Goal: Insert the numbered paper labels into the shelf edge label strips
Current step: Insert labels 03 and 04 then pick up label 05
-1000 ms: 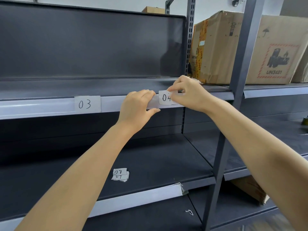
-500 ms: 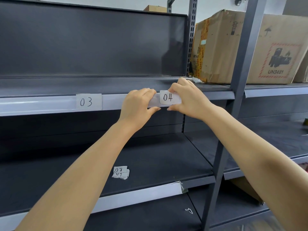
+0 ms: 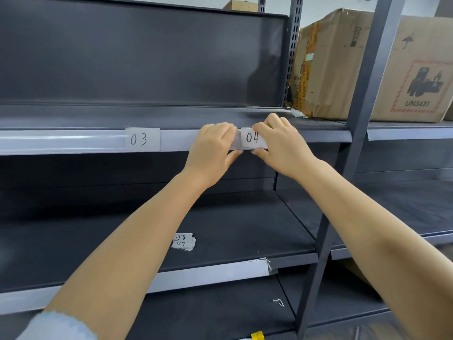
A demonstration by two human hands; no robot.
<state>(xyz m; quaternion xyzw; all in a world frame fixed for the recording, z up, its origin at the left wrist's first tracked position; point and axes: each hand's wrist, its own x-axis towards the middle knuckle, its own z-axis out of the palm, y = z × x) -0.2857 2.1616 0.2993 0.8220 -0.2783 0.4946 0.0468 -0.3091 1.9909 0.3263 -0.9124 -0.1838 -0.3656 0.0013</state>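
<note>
A clear label strip (image 3: pixel 73 141) runs along the front edge of the upper dark shelf. A white paper label marked 03 (image 3: pixel 142 139) sits in it. Further right, a label marked 04 (image 3: pixel 252 138) is at the strip's right end. My right hand (image 3: pixel 282 146) pinches the 04 label's right side, fingers above and thumb below. My left hand (image 3: pixel 212 148) grips the strip just left of that label, fingers over the top and thumb under. A small stack of spare labels (image 3: pixel 183 240), 08 on top, lies on the lower shelf.
A large cardboard box (image 3: pixel 343 69) stands on the upper shelf to the right. A grey upright post (image 3: pixel 353 148) crosses in front, close to my right forearm. The lower shelf has its own white strip (image 3: pixel 215 272) with a loose right end.
The 04 label has come fully into sight as my right hand shifted to its right edge. My left hand kept its hold on the strip.
</note>
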